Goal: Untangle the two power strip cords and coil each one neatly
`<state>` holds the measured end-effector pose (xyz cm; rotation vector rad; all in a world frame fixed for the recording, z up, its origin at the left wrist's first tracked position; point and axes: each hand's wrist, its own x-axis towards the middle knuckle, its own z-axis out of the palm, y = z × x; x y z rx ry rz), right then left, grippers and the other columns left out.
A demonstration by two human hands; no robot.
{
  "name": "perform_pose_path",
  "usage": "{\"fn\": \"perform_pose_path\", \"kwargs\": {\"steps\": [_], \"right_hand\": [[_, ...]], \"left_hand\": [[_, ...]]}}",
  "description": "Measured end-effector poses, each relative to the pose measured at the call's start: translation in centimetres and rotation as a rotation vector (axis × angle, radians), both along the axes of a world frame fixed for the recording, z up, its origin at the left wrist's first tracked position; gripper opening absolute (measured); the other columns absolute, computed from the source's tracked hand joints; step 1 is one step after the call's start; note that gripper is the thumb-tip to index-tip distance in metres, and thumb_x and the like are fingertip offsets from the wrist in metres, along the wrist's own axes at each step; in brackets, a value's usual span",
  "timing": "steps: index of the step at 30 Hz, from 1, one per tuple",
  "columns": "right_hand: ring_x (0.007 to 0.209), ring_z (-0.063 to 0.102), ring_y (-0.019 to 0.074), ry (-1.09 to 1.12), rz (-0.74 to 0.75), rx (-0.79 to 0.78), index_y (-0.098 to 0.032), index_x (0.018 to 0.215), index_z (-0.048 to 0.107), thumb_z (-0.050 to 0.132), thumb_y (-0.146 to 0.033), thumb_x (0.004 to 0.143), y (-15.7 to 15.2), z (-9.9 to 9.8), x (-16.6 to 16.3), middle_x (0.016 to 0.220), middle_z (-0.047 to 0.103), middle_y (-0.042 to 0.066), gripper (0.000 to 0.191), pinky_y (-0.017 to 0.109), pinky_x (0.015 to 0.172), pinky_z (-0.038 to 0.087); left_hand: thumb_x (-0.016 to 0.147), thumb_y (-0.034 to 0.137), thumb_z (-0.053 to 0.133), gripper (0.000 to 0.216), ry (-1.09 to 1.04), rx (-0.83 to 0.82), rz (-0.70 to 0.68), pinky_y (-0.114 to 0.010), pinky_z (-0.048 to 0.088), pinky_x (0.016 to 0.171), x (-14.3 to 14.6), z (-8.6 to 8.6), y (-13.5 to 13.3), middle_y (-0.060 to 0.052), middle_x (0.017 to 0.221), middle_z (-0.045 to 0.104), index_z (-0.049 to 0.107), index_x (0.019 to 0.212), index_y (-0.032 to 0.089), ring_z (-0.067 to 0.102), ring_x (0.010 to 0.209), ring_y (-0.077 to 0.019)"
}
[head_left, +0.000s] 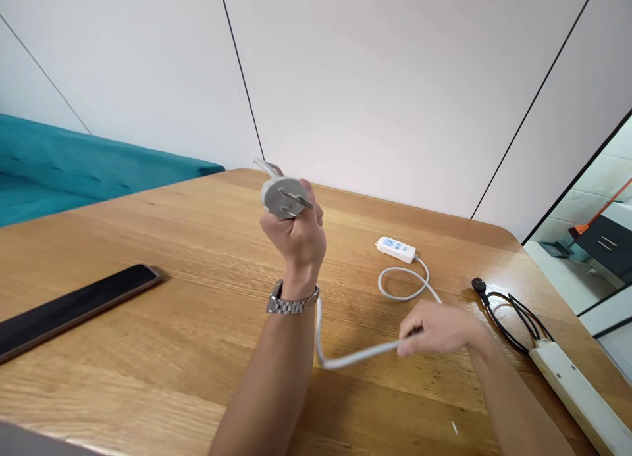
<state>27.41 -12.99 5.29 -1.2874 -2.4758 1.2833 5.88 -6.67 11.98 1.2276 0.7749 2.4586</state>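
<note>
White wall panels, split by thin dark seams, rose behind a wood-grained desk. At far left, a teal sofa stood beyond the desk's edge, and a long dark slab lay on the near left part of the top, running out of view. Toward the middle, the left hand, a metal-banded watch at its wrist, was raised above the desk with its fingers closed around a pale plug, whose metal prongs faced the camera. From behind that wrist, a white cable dropped, bent and ran rightward to the right hand. Farther back, right of centre, a small white socket strip lay on the desk, its cable making a loop just in front of it. Nearer, the right hand, slightly blurred, pinched the white cable between thumb and fingers, well apart from the plug. To its right lay a black plug on a coiled black cord, which led to a long white power strip near the right edge. Beyond the desk, an opening showed a dark cabinet.
</note>
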Motion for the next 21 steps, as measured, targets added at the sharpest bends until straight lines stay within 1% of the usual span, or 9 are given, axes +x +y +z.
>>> {"fn": "perform_pose_path", "kwargs": {"steps": [1,3,6,8,11,14,16,19,21], "right_hand": [[0.045,0.041,0.0074,0.053,-0.103,-0.013,-0.018,0.069,0.07,0.064,-0.038,0.076,0.6,-0.4,0.5,0.052,0.054,-0.005,0.022,0.02,0.042,0.027],[0.038,0.038,0.006,0.205,-0.391,-0.048,-0.018,0.067,0.063,0.062,-0.044,0.077,2.1,-1.1,1.8,0.048,0.049,-0.006,0.028,0.019,0.038,0.025],[0.031,0.029,0.0036,0.501,-0.821,-0.096,-0.018,0.065,0.055,0.063,-0.051,0.074,3.9,-1.7,3.9,0.043,0.042,-0.009,0.035,0.017,0.033,0.013],[0.029,0.026,0.0029,0.689,-0.988,-0.134,-0.018,0.066,0.054,0.065,-0.05,0.072,4.5,-1.8,4.9,0.041,0.039,-0.01,0.035,0.016,0.031,0.009],[0.029,0.025,0.0025,0.885,-1.108,-0.175,-0.018,0.068,0.053,0.065,-0.044,0.074,4.8,-1.6,5.4,0.04,0.037,-0.01,0.029,0.015,0.03,0.011],[0.029,0.026,0.0028,0.964,-1.194,-0.183,-0.018,0.068,0.053,0.065,-0.039,0.075,4.9,-1.3,5.4,0.04,0.036,-0.01,0.025,0.015,0.029,0.013],[0.029,0.027,0.0036,0.987,-1.218,-0.169,-0.019,0.066,0.052,0.066,-0.039,0.074,4.9,-1.2,5.2,0.039,0.035,-0.01,0.026,0.015,0.028,0.015],[0.029,0.031,0.0045,1.026,-1.203,-0.115,-0.019,0.065,0.052,0.069,-0.042,0.07,4.7,-0.9,4.6,0.04,0.038,-0.009,0.029,0.017,0.028,0.015],[0.03,0.033,0.0044,1.061,-1.186,-0.061,-0.019,0.065,0.054,0.071,-0.045,0.066,4.3,-0.5,3.9,0.042,0.042,-0.008,0.031,0.016,0.028,0.015]], "left_hand": [[0.077,0.047,0.065,0.055,0.0,-0.002,-0.049,-0.025,0.016,0.038,-0.2,0.1,-0.1,0.006,0.043,0.025,0.027,0.048,0.02,0.022,0.038,-0.0052],[0.077,0.047,0.066,0.054,0.032,-0.049,-0.179,-0.025,0.014,0.037,-0.5,0.2,-0.3,0.006,0.043,0.024,0.028,0.049,0.02,0.02,0.038,-0.0051],[0.075,0.043,0.068,0.053,0.103,-0.22,-0.441,-0.024,0.01,0.035,-0.7,0.3,-0.6,0.007,0.044,0.022,0.028,0.049,0.021,0.018,0.038,-0.0047],[0.074,0.043,0.068,0.053,0.122,-0.339,-0.631,-0.022,0.007,0.035,-0.3,0.4,-0.8,0.007,0.045,0.019,0.026,0.05,0.021,0.015,0.038,-0.0041],[0.076,0.042,0.066,0.052,0.197,-0.454,-0.875,-0.019,0.006,0.036,1.3,0.4,-1.5,0.008,0.048,0.017,0.025,0.053,0.02,0.012,0.039,-0.0031],[0.077,0.041,0.064,0.049,0.386,-0.531,-1.066,-0.018,0.008,0.037,3.3,-0.1,-2.4,0.008,0.048,0.02,0.027,0.053,0.02,0.014,0.04,-0.0028],[0.078,0.043,0.063,0.049,0.49,-0.58,-1.196,-0.017,0.009,0.037,4.6,-0.5,-2.7,0.008,0.048,0.021,0.028,0.053,0.019,0.014,0.041,-0.0026],[0.079,0.048,0.061,0.051,0.498,-0.649,-1.335,-0.017,0.008,0.036,6.2,-1.3,-2.6,0.009,0.047,0.02,0.027,0.053,0.019,0.011,0.04,-0.0019],[0.08,0.051,0.058,0.052,0.426,-0.704,-1.366,-0.017,0.006,0.035,6.7,-1.7,-2.2,0.009,0.047,0.018,0.025,0.054,0.02,0.009,0.039,-0.0019]]}}
